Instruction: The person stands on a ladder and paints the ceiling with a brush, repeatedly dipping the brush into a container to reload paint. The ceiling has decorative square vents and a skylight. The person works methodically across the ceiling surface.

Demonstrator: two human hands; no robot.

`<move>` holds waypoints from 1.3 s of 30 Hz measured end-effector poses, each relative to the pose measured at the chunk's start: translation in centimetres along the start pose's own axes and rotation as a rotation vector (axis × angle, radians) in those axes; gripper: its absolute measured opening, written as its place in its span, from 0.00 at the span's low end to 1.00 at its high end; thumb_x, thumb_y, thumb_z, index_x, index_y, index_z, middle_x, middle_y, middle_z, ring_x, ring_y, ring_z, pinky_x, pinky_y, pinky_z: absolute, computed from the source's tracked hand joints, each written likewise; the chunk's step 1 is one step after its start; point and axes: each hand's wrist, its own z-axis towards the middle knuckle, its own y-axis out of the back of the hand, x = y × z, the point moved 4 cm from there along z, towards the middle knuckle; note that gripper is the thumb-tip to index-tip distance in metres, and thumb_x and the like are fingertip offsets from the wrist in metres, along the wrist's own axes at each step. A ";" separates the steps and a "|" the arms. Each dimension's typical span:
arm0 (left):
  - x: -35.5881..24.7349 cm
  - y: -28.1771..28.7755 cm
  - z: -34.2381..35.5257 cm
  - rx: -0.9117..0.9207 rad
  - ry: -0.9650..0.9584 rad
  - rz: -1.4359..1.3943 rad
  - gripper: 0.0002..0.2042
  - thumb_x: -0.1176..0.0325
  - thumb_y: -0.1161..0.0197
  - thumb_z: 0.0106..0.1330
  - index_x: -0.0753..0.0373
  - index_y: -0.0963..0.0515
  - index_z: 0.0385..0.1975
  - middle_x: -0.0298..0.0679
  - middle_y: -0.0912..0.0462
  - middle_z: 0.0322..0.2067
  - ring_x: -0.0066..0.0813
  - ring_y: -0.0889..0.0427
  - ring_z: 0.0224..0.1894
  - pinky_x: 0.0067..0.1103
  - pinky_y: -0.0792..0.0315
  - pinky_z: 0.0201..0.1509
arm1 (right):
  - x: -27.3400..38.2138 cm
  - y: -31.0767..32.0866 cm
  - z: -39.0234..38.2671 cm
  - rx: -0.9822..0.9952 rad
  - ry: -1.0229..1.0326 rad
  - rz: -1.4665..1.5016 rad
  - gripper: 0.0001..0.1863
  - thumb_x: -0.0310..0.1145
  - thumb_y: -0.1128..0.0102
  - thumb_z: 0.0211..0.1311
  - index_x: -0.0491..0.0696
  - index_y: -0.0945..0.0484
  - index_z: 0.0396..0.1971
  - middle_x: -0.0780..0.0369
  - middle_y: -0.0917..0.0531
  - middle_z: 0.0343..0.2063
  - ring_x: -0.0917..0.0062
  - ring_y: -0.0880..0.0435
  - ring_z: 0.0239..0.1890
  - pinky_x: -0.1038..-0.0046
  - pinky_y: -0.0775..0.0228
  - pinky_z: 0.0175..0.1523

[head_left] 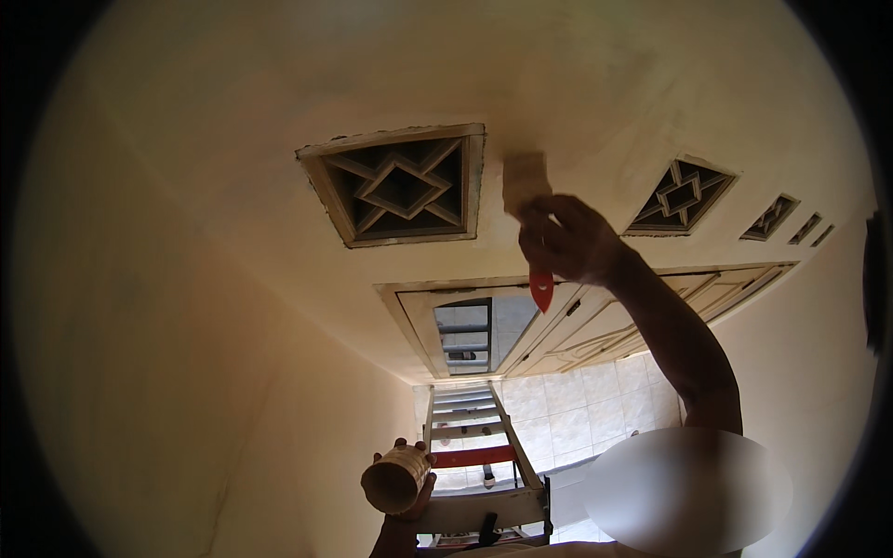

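Paintbrush [527, 184], gripped in the fingers of the right hand [572, 240], is best swept lightly beside the lattice vent [430, 204], while a cup [406, 460] is clasped by the left hand [420, 502].

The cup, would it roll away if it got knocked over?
The cup would probably roll on its side, because its wall is round. It seems light enough for one hand, since only the left hand holds it. Anything inside might spill through its open top, though it's too dark in there to tell.
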 end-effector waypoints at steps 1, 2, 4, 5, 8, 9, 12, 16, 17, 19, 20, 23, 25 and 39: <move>-0.1 -0.4 0.3 0.022 0.019 -0.055 0.23 0.55 0.47 0.78 0.56 0.36 0.68 0.48 0.27 0.62 0.47 0.27 0.62 0.39 0.29 0.69 | 0.5 0.2 -0.2 0.022 -0.033 0.091 0.14 0.35 0.27 0.45 0.52 0.23 0.31 0.61 0.16 0.46 0.67 0.15 0.49 0.67 0.16 0.49; -0.1 -0.4 0.4 0.030 0.030 -0.087 0.23 0.56 0.47 0.78 0.57 0.37 0.68 0.48 0.27 0.62 0.46 0.27 0.62 0.39 0.30 0.70 | 0.6 0.4 -0.3 0.047 -0.067 0.181 0.15 0.34 0.26 0.45 0.52 0.22 0.32 0.62 0.15 0.45 0.68 0.14 0.48 0.67 0.16 0.50; 0.0 0.2 0.4 0.024 0.048 -0.127 0.23 0.58 0.46 0.77 0.57 0.37 0.68 0.48 0.27 0.62 0.45 0.26 0.62 0.39 0.31 0.71 | -1.3 0.6 0.2 0.000 -0.108 0.279 0.17 0.32 0.24 0.43 0.52 0.20 0.35 0.64 0.14 0.41 0.69 0.13 0.43 0.68 0.15 0.49; -0.1 0.4 0.3 0.019 0.048 -0.127 0.23 0.58 0.46 0.77 0.57 0.37 0.68 0.47 0.27 0.62 0.45 0.26 0.62 0.40 0.31 0.71 | -3.1 1.1 1.3 -0.042 -0.096 0.239 0.18 0.29 0.23 0.43 0.52 0.17 0.38 0.65 0.13 0.39 0.70 0.12 0.41 0.69 0.14 0.48; -0.4 0.6 0.2 0.006 0.023 -0.053 0.24 0.55 0.46 0.77 0.57 0.36 0.68 0.48 0.27 0.62 0.46 0.26 0.63 0.41 0.30 0.69 | -10.0 3.8 5.8 -0.172 -0.398 0.468 0.11 0.27 0.25 0.59 0.48 0.15 0.41 0.62 0.12 0.41 0.72 0.11 0.43 0.72 0.16 0.48; -0.1 0.8 0.5 -0.007 0.014 0.015 0.24 0.52 0.46 0.77 0.56 0.35 0.67 0.49 0.27 0.62 0.48 0.26 0.63 0.42 0.28 0.67 | -12.7 5.1 7.0 -0.227 -0.424 0.627 0.11 0.18 0.30 0.61 0.45 0.15 0.43 0.61 0.12 0.44 0.73 0.12 0.50 0.72 0.21 0.59; 0.5 1.7 0.4 -0.107 -0.052 0.301 0.28 0.41 0.48 0.76 0.54 0.29 0.64 0.54 0.27 0.62 0.55 0.28 0.65 0.45 0.20 0.57 | -21.2 9.7 8.5 -0.488 -0.443 1.743 0.17 0.30 0.45 0.74 0.37 0.24 0.57 0.51 0.19 0.56 0.57 0.21 0.63 0.54 0.34 0.75; 0.0 1.1 0.3 -0.056 0.015 -0.154 0.28 0.41 0.48 0.76 0.54 0.29 0.65 0.53 0.27 0.62 0.55 0.29 0.65 0.45 0.20 0.57 | -14.1 8.5 11.7 -0.425 -0.071 0.553 0.10 0.26 0.36 0.65 0.43 0.18 0.45 0.58 0.15 0.47 0.67 0.16 0.53 0.63 0.22 0.60; -0.2 0.8 0.2 -0.023 0.034 -0.276 0.28 0.41 0.48 0.76 0.54 0.29 0.65 0.53 0.27 0.62 0.55 0.29 0.65 0.45 0.20 0.57 | -10.9 6.7 10.6 -0.277 -0.011 0.137 0.12 0.29 0.32 0.61 0.46 0.16 0.45 0.59 0.15 0.48 0.67 0.15 0.53 0.64 0.21 0.59; 0.3 0.1 0.8 0.042 0.097 -0.429 0.28 0.41 0.48 0.76 0.54 0.29 0.65 0.53 0.28 0.63 0.54 0.29 0.65 0.45 0.20 0.57 | -5.9 3.4 7.5 -0.124 0.138 -0.175 0.17 0.29 0.25 0.46 0.55 0.16 0.39 0.63 0.15 0.48 0.69 0.15 0.52 0.67 0.18 0.55; 0.2 -0.2 0.9 0.055 0.105 -0.439 0.28 0.41 0.48 0.76 0.54 0.29 0.65 0.53 0.28 0.63 0.54 0.29 0.65 0.45 0.20 0.57 | -3.8 1.5 6.1 -0.130 0.132 -0.180 0.13 0.35 0.28 0.44 0.55 0.23 0.30 0.64 0.16 0.46 0.70 0.16 0.51 0.68 0.19 0.52; 0.4 -1.2 1.2 0.068 0.138 -0.467 0.28 0.41 0.48 0.76 0.54 0.30 0.65 0.53 0.28 0.63 0.54 0.29 0.65 0.45 0.20 0.57 | 0.7 -0.6 1.8 0.046 0.031 0.050 0.14 0.30 0.28 0.43 0.53 0.21 0.31 0.63 0.16 0.44 0.67 0.15 0.47 0.66 0.18 0.51; 0.0 -1.1 1.1 0.064 0.127 -0.438 0.28 0.41 0.48 0.76 0.54 0.30 0.65 0.53 0.28 0.63 0.54 0.29 0.65 0.45 0.20 0.57 | 1.5 -0.3 1.1 0.077 -0.050 0.190 0.12 0.27 0.27 0.47 0.51 0.19 0.33 0.61 0.15 0.43 0.68 0.15 0.46 0.68 0.18 0.51; -1.0 0.5 1.1 0.085 0.062 -0.373 0.27 0.43 0.46 0.76 0.55 0.30 0.66 0.51 0.29 0.63 0.51 0.29 0.65 0.43 0.19 0.56 | -19.0 16.0 10.6 -0.485 -0.155 0.171 0.11 0.16 0.31 0.60 0.44 0.16 0.41 0.60 0.13 0.40 0.72 0.12 0.46 0.70 0.17 0.52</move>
